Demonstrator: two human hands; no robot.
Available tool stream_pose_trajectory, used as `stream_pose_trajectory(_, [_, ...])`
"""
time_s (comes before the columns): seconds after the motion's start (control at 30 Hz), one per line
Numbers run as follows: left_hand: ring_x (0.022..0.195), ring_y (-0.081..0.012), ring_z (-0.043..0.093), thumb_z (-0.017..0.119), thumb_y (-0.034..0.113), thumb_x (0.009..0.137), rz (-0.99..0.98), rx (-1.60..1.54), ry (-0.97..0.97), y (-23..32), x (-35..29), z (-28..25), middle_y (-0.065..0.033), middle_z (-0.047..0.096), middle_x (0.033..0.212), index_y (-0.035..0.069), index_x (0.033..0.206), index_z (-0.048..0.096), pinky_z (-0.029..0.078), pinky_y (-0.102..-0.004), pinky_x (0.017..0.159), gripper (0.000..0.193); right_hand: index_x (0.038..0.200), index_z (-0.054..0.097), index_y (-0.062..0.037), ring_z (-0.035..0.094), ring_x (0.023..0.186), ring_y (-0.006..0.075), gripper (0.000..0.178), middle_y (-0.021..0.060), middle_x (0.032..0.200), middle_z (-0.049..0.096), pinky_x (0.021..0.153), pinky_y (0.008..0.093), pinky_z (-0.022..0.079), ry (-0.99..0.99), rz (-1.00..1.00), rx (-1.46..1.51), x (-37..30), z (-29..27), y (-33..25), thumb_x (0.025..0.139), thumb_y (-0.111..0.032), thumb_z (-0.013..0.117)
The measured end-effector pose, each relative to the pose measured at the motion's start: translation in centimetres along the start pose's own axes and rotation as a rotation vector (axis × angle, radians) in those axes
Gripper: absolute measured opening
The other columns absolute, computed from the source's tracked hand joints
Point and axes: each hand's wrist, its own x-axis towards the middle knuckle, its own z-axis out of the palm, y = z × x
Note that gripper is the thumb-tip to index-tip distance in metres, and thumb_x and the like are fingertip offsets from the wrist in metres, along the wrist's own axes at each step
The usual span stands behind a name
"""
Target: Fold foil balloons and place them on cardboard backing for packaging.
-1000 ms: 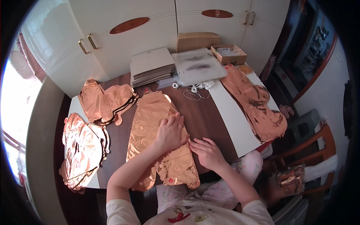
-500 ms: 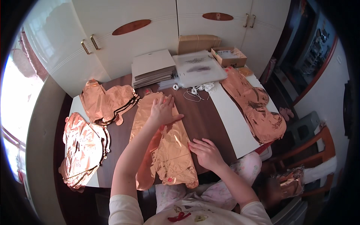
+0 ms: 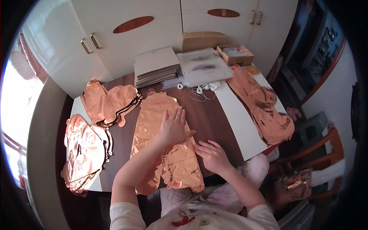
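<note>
A rose-gold foil balloon [image 3: 153, 112], flat and uninflated, lies lengthwise on the table in front of me, its near end reaching the table's front edge. It has a folded flap and creases at its near half, and a small red spot near the bottom. My left hand [image 3: 174, 128] lies flat on its middle right part, fingers stretched away from me and thumb out to the right. Beside the balloon's right edge rests my right hand [image 3: 212, 155], palm down with fingers loosely extended, the fingertips touching or almost touching the foil.
Stacks of flat foil balloons lie at the left [image 3: 109, 101], near left [image 3: 84, 151] and right [image 3: 260, 105]. Behind are a cardboard stack [image 3: 156, 67], clear plastic bags [image 3: 205, 67], white string [image 3: 203, 91] and an open box [image 3: 235, 55]. A wooden chair [image 3: 333, 153] stands at right.
My left hand has slid toward me over the foil, from its upper part to its middle, and the foil there lies flatter. My right hand has barely moved.
</note>
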Motion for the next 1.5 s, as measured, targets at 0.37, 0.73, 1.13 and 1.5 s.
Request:
stream_pose_trajectory(0.37, [0.141, -0.0220, 0.017, 0.030, 0.076, 0.080, -0.117, -0.023, -0.062, -3.6, 4.4, 0.3, -0.0120, 0.023, 0.150, 0.000, 0.144, 0.021, 0.010, -0.0540, 0.111, 0.100, 0.096, 0.067, -0.0058, 0.062, 0.098, 0.0182, 0.024, 0.0046, 0.103, 0.067, 0.095, 0.0379, 0.043, -0.046, -0.170, -0.054, 0.3, -1.4, 1.0, 0.075, -0.006, 0.055])
stream_pose_trajectory(0.73, [0.137, -0.0323, 0.024, 0.049, 0.044, 0.088, -0.185, -0.251, 0.246, -6.0, -0.2, 0.7, -0.0159, 0.030, 0.145, 0.003, 0.139, 0.033, 0.021, -0.0589, 0.106, 0.067, 0.096, 0.062, -0.0058, 0.062, 0.084, 0.0228, 0.023, 0.0073, 0.088, 0.064, 0.088, 0.0381, 0.048, 0.000, -0.197, 0.029, 0.0, -1.0, 1.1, 0.074, -0.004, 0.055])
stream_pose_trajectory(1.13, [0.137, -0.0320, 0.023, 0.065, 0.067, 0.064, -0.133, -0.275, -0.033, -7.8, -14.1, 0.2, -0.0175, 0.030, 0.145, 0.001, 0.139, 0.031, 0.018, -0.0553, 0.108, 0.105, 0.120, 0.050, 0.0030, 0.050, 0.118, 0.0311, 0.040, 0.0183, 0.122, 0.055, 0.103, 0.0426, 0.036, -0.081, -0.035, 0.087, 4.9, 1.4, 3.9, 0.089, -0.022, 0.051])
stream_pose_trajectory(1.5, [0.123, -0.0295, 0.039, 0.064, 0.070, 0.059, -0.012, -0.140, 0.158, -6.2, -11.7, 0.0, -0.0081, 0.041, 0.138, 0.006, 0.135, 0.040, 0.032, -0.0452, 0.094, 0.102, 0.114, 0.054, 0.0043, 0.053, 0.113, 0.0323, 0.036, 0.0194, 0.117, 0.057, 0.099, 0.0396, 0.040, 0.010, -0.056, 0.073, 5.3, 2.3, 4.1, 0.085, -0.018, 0.055])
